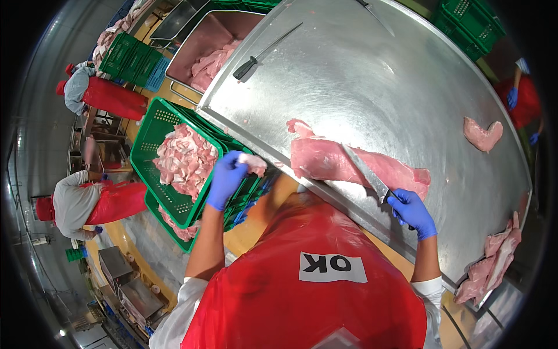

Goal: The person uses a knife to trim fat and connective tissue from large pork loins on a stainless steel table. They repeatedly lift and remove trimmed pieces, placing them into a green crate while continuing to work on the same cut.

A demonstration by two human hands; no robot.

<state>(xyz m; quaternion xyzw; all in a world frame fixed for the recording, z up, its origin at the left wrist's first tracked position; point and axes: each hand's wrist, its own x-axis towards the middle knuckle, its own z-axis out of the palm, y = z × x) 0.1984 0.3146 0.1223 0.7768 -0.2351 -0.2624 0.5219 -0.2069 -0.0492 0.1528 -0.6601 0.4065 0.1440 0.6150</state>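
Pinched in the gloved fingers of my left hand [225,179] is a small pale meat scrap [253,165], held between the table edge and a green crate [152,139] of meat trimmings [185,160]. My right hand [411,213], also in a blue glove, is closed round the black handle of a knife [367,170]. Its blade lies slantwise across a long pink piece of meat [325,160] on the steel table [360,87], near the table's front edge. Part of the meat is hidden under the blade.
A second knife [267,52] lies at the table's far left; another [375,16] sits at the far edge. Meat pieces [483,134] [491,262] rest on the right side. A steel bin [189,43] of meat stands beyond the crate. Co-workers in red aprons [116,200] stand around.
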